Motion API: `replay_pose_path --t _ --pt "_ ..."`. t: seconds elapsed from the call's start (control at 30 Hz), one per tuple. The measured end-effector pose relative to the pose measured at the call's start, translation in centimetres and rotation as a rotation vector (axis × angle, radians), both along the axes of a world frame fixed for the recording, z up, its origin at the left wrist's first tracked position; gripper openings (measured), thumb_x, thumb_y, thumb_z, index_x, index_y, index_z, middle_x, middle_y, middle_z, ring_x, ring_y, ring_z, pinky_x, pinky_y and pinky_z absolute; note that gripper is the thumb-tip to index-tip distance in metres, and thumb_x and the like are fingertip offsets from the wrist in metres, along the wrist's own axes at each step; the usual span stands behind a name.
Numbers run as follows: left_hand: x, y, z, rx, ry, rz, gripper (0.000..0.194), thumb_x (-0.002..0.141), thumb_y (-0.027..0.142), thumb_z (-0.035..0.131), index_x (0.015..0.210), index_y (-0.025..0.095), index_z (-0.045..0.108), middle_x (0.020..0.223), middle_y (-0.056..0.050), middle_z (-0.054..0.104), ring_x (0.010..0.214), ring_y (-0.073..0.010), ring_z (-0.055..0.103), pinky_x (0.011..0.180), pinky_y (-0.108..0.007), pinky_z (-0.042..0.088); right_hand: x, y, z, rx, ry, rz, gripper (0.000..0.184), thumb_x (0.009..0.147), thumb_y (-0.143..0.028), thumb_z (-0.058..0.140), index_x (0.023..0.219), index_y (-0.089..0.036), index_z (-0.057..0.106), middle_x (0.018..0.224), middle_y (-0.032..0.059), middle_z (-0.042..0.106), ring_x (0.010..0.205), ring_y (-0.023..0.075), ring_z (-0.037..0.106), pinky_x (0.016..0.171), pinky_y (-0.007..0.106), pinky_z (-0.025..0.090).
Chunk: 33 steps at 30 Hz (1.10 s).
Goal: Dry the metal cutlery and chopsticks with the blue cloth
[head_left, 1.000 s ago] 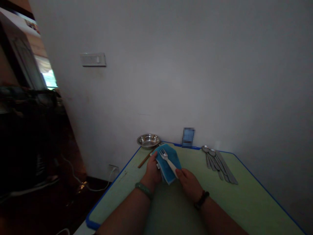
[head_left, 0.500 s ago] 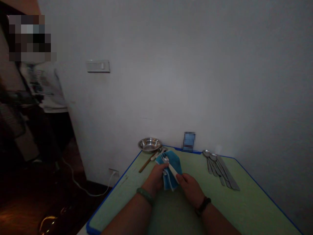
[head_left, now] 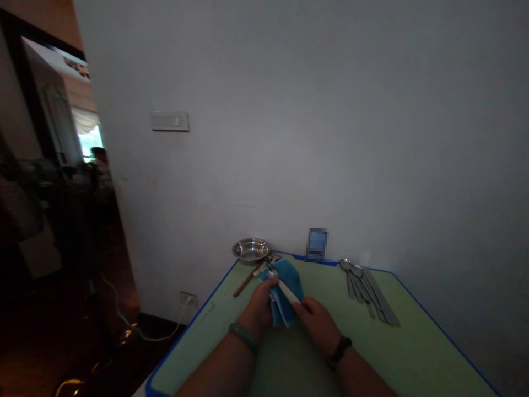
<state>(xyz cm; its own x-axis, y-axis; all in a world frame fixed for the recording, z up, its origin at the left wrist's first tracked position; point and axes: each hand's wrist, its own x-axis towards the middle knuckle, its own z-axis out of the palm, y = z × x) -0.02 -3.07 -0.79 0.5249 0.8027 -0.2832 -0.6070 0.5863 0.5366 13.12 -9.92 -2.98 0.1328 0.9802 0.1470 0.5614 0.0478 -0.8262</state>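
Above the green table (head_left: 413,358), both my hands hold a fork (head_left: 288,292) with a white handle and metal tines. My left hand (head_left: 261,300) is closed around a blue cloth (head_left: 289,275), its thumb pressing the fork's neck against the cloth. Fingers of my right hand (head_left: 314,315) pinch the end of the white handle. The tines point up and to the left, in front of the cloth. Just beyond my left hand lie a brown-handled utensil (head_left: 244,284) and other cutlery, partly hidden by the cloth.
A round metal bowl (head_left: 251,251) stands at the table's far left corner. Several metal spoons (head_left: 359,281) and a flat metal utensil (head_left: 382,298) lie at the right. A phone-like object (head_left: 317,245) leans on the wall. A white cable (head_left: 152,337) runs to a socket at the left.
The person at the left doorway has gone from there, and a distant person now shows by a window. The view shifts slightly; my hands keep the fork and cloth in much the same place.
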Motion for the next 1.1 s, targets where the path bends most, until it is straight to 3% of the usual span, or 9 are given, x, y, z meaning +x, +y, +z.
replay_pose_path --t 0.13,0.5,0.73,0.9,1.1 --pt "-0.1 -0.6 0.6 -0.018 0.095 -0.05 0.02 0.07 0.018 0.053 0.088 0.011 0.06 0.066 -0.009 0.068 0.07 -0.0253 0.066 0.072 -0.04 0.049 0.0 0.2 -0.1 0.009 0.007 -0.009 0.041 0.079 -0.054 0.038 0.07 -0.017 0.052 0.066 0.0001 0.052 0.062 0.0131 0.046 0.057 0.024 0.033" --pt "-0.5 0.1 0.7 -0.018 -0.106 0.02 0.031 0.071 0.03 0.047 0.088 0.009 0.062 0.069 -0.01 0.069 0.078 -0.0268 0.065 0.079 -0.042 0.047 0.0 -0.1 0.3 0.004 0.036 0.0 0.042 0.079 -0.055 0.037 0.07 -0.017 0.052 0.068 0.0005 0.054 0.066 0.0146 0.049 0.059 0.025 0.035" --pt "-0.5 0.5 0.2 0.008 -0.202 -0.028 0.035 0.074 0.038 0.047 0.092 0.011 0.061 0.079 -0.011 0.069 0.09 -0.0282 0.062 0.088 -0.045 0.042 0.2 0.2 0.0 0.013 -0.031 -0.051 0.044 0.078 -0.058 0.035 0.064 -0.019 0.048 0.063 -0.0002 0.051 0.06 0.0136 0.045 0.055 0.025 0.032" --pt "-0.4 1.0 -0.2 0.057 -0.211 0.051 0.023 0.071 0.031 0.051 0.076 0.012 0.062 0.079 -0.01 0.069 0.09 -0.0286 0.061 0.088 -0.043 0.042 0.2 0.1 0.1 -0.005 -0.051 -0.076 0.044 0.078 -0.059 0.034 0.063 -0.019 0.045 0.062 -0.0006 0.049 0.06 0.0137 0.044 0.054 0.025 0.03" --pt "-0.4 0.8 0.2 0.029 -0.188 0.133 0.022 0.072 0.03 0.049 0.07 0.012 0.061 0.079 -0.012 0.068 0.085 -0.0276 0.063 0.087 -0.045 0.042 0.1 0.0 0.2 0.062 -0.027 -0.076 0.046 0.08 -0.06 0.029 0.064 -0.019 0.045 0.061 -0.0017 0.046 0.06 0.013 0.043 0.055 0.024 0.032"
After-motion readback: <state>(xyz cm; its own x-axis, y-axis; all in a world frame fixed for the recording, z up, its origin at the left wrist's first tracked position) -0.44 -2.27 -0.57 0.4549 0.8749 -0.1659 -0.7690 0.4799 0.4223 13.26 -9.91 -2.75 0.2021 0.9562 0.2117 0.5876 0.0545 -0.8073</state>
